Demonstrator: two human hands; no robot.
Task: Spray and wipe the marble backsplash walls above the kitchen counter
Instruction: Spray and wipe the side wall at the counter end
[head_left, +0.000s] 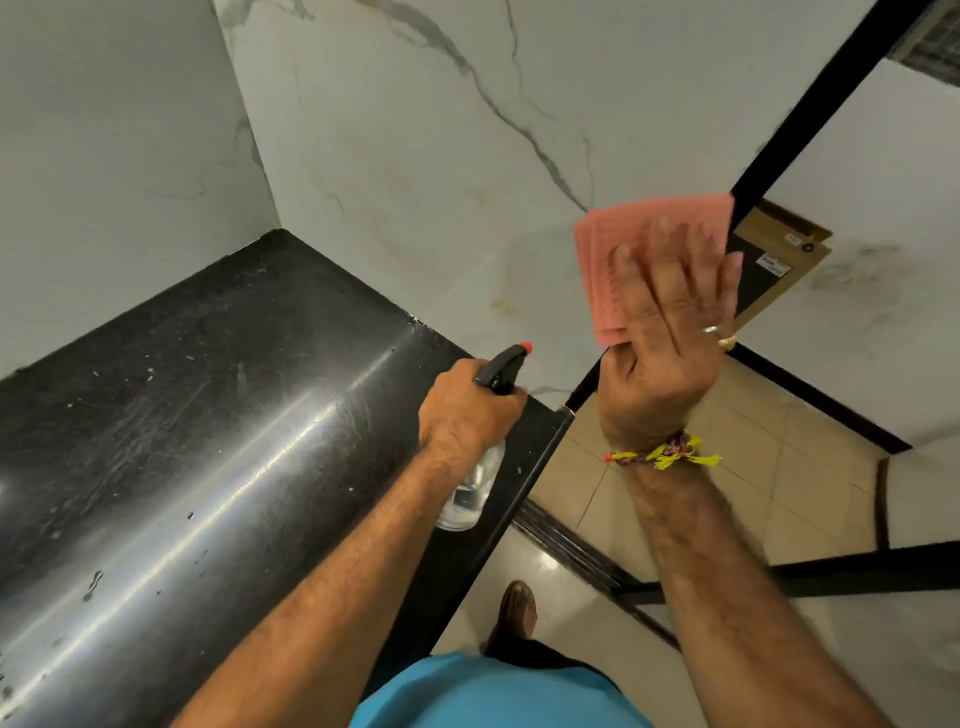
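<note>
Two hands share the job as I watch: my right hand (670, 332) presses the pink cloth (623, 249) flat-fingered against the marble wall's (415, 156) right edge, unwiped stone lying leftward, while my left hand (467, 410) grips the spray bottle (480, 467) above the bench (208, 415).

Both forearms bare, no sleeves seen. Braided thread band (662, 453) tied at right wrist, yellow tassel ends, red tip. Two rings (719, 336) worn on right hand (670, 343). Blue shirt (498, 693) worn; brown shoe (517, 610) seen below.
</note>
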